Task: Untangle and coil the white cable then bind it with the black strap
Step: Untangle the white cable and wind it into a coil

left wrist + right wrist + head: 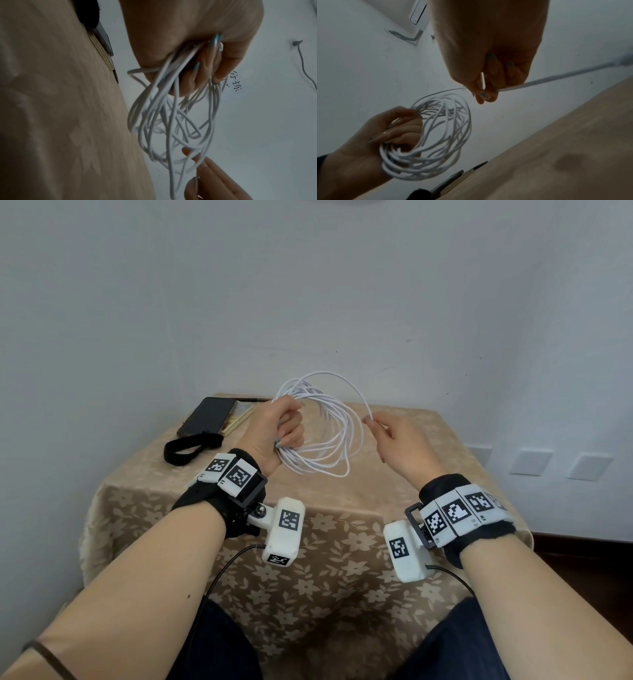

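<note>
Hands first: left hand point(277, 433) is curled tight around one side of the coiled white cable point(329, 440), the bundle being gripped at the coil's 9 o'clock edge, with the loops hanging out toward 3 o'clock. Right hand point(397, 440) is nearly closed, thumb and forefinger pinched on a single strand of the same cable at the coil's 3 o'clock side; the other fingers are folded in.

Counts: one white cable, wound into several loose loops (exact loop count cannot be read, the strands overlap and the wrist views are blurred); one black strap point(186, 448); one dark phone point(207, 416) laid on one notebook point(236, 419).

Position: the coil is held clear of the table point(342, 542), above its far half, between the two hands. From the top of the coil one outer strand is led in a wide arc over 12 o'clock and down to the right-hand pinch. The black strap is seen lying flat on the floral cloth at about 10 o'clock from the left hand, untouched, just beside the phone's near end. In the right wrist view a short cable tail appears to be poking past the pinching fingers point(483, 93).
</note>
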